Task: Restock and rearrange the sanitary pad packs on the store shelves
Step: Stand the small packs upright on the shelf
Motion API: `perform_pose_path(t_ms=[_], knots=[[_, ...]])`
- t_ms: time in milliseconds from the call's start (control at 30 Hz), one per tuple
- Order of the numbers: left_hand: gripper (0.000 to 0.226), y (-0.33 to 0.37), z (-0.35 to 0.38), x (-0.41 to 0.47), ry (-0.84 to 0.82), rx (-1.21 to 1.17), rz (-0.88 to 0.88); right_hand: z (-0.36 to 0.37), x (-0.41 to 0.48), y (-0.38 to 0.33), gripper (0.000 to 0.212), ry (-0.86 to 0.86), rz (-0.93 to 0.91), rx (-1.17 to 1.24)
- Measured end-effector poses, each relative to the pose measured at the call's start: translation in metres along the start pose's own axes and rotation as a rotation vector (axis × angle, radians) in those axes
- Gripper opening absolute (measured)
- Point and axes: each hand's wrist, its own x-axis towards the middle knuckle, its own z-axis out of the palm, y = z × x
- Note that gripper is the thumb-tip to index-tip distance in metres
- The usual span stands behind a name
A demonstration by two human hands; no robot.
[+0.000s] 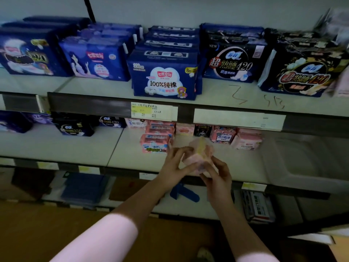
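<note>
1. Head view, centre of the frame: a small pink pack (198,157) is held between both hands, just above the front part of the middle shelf (245,163). It is blurred, so its print cannot be read.
2. The left hand (173,163) is curled around the pack's left side, and the right hand (217,173) is closed on its lower right corner. Neither hand is spread.
3. The pack is judged to be light and soft, a thin plastic wrap over compressible padding, and probably a little slippery. It is best taken by its sides or flat faces rather than by a wrap seam, which could slide or tear.
4. Relative to the hands, the pack lies between them and slightly above, with its top leaning toward the back of the shelf.
5. A stack of pink packs (156,140) is seen just up-left of the held pack, and more pink packs (245,141) are seen to the upper right.
6. In the upper half of the frame, dark blue packs (164,82) are lined up on the upper shelf (226,91).
</note>
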Motion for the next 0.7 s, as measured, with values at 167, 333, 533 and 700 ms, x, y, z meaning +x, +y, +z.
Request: perform_pose_path(t_ms=[167, 333, 533, 700], knots=[[0.042, 0.003, 0.009, 0.008, 0.098, -0.166, -0.062, 0.003, -0.002, -0.002, 0.018, 0.046, -0.062, -0.058], [0.037, 0.008, -0.002, 0.004, 0.014, -0.135, 0.006, -0.01, 0.001, -0.011, 0.065, -0.028, -0.06, -0.219], [0.04, 0.002, -0.022, 0.017, -0.036, -0.096, 0.021, -0.007, 0.031, -0.023, 0.049, -0.211, -0.163, -0.672], [0.041, -0.001, 0.002, 0.019, 0.21, -0.506, -0.189, 0.003, 0.037, -0.01, 0.047, -0.029, 0.049, -0.253]])
